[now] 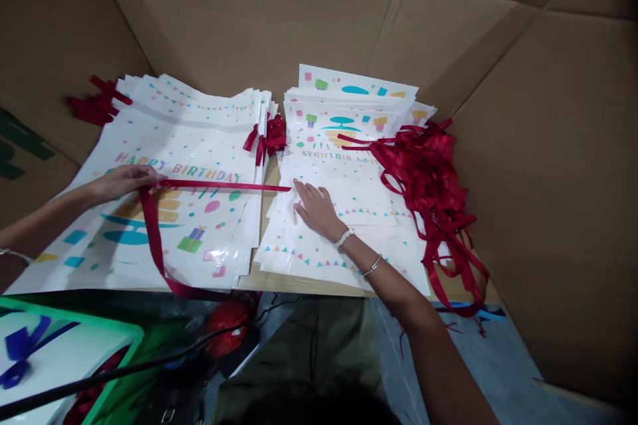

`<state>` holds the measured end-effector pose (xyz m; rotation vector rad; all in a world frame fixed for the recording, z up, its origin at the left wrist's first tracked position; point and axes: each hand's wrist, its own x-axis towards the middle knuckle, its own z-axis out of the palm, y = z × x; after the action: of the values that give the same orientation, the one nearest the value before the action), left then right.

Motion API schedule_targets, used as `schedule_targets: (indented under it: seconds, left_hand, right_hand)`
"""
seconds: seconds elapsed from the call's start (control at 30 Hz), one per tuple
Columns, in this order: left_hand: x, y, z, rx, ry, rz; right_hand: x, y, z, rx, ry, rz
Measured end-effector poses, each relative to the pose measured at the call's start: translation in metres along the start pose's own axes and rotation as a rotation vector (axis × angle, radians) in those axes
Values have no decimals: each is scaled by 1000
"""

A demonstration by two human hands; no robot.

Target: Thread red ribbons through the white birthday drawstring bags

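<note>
My left hand [124, 179] pinches a red ribbon [219, 184] above the left pile of printed birthday bags [174, 139]. From my fingers, one length runs straight to the right and another loops down past the pile's front edge. My right hand [318, 211] lies on the right pile of printed bags [349, 179], fingers stretched out. Its fingertips are close to the ribbon's free end, and whether they touch it I cannot tell. A tangled heap of red ribbons [428, 179] lies along the right pile's far side.
Cardboard walls [279, 20] enclose the wooden table [299, 281]. Red ribbon ends [273, 134] stick out between the piles. At the lower left, a green crate [132, 339] holds white sheets and blue ribbon. A black cable [164, 358] crosses there, near a red spool-like bundle [226, 329].
</note>
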<state>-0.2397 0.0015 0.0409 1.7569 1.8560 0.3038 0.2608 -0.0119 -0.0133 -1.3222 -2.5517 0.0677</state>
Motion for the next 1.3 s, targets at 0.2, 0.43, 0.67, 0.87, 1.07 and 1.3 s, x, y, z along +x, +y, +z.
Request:
schedule_targets:
  seconds: [0.2,0.43,0.67,0.87,1.07,1.3]
  left_hand:
    - [22,8,15,-182,-69,44]
    - [59,61,54,-304,-165,182]
    - [82,173,127,-435,-226,322]
    - [85,222,157,-433,-207,308]
    - [83,198,147,-352,-212,238]
    - [78,195,144,-414,-184,188]
  right_hand:
    - [8,-6,0,4,-19,17]
    - [13,-9,2,21,11,3]
    - [20,-14,2,24,19,9]
    - [22,-14,3,29,35,8]
    - [21,-11,10,37,48,3]
    - [20,-12,12,38,63,2]
